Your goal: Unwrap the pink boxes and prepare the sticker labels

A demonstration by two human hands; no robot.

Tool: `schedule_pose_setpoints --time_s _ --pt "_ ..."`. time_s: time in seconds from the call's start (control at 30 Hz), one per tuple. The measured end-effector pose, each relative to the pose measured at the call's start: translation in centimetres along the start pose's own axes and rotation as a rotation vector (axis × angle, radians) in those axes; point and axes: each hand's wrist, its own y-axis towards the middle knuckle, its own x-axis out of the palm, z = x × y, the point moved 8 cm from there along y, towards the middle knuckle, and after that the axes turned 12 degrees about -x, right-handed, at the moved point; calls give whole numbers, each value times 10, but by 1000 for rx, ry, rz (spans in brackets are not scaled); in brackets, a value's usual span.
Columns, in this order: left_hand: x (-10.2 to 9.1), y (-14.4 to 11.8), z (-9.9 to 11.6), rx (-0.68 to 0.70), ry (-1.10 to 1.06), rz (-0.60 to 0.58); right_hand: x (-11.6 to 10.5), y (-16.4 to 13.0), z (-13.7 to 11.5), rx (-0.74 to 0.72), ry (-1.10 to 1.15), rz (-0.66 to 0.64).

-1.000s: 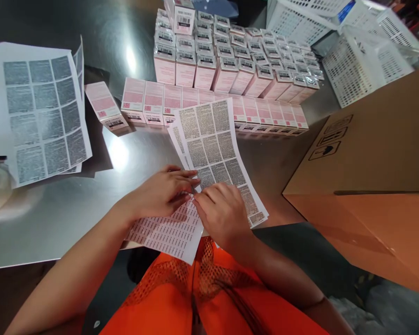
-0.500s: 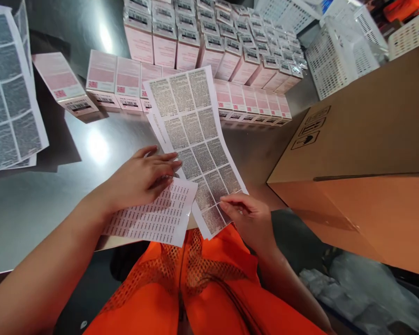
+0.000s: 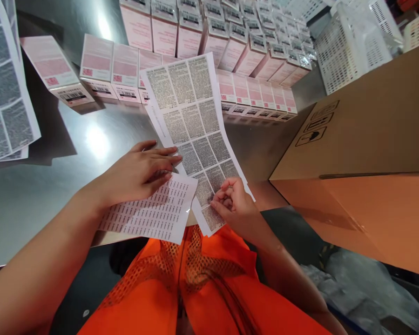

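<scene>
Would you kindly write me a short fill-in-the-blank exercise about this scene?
1. The left hand lies flat on a sheet of ____ labels.
2. The right hand picks at the label sheet's ____ end.
3. The rows of boxes are mostly ____ in colour.
4. The big carton stands to the person's ____.

Answers: small; near; pink; right

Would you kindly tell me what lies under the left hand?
The left hand lies flat on a small label sheet; its fingertips reach the large label sheet. Beneath is hidden.
</scene>
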Motion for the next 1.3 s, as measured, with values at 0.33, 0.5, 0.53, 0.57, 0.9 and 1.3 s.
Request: schedule_pose_setpoints --time_s 0.33,0.5,0.53,0.57,0.9,1.3 --pt "0 0 -1 -11 -7 -11 -2 6 -2 -21 -45 21" --pt "0 0 -2 -10 -11 -12 1 5 -5 -51 -58 32" --pt "0 0 -2 -13 -10 -15 1 5 -7 -60 -69 43" --pt "0 0 -1 -11 -12 -17 1 6 -8 -68 -83 58" --pt "4 0 -5 -29 -48 -15 -39 6 16 -1 74 260" --pt "1 0 -2 36 -34 25 -43 3 18 13 -122 210"
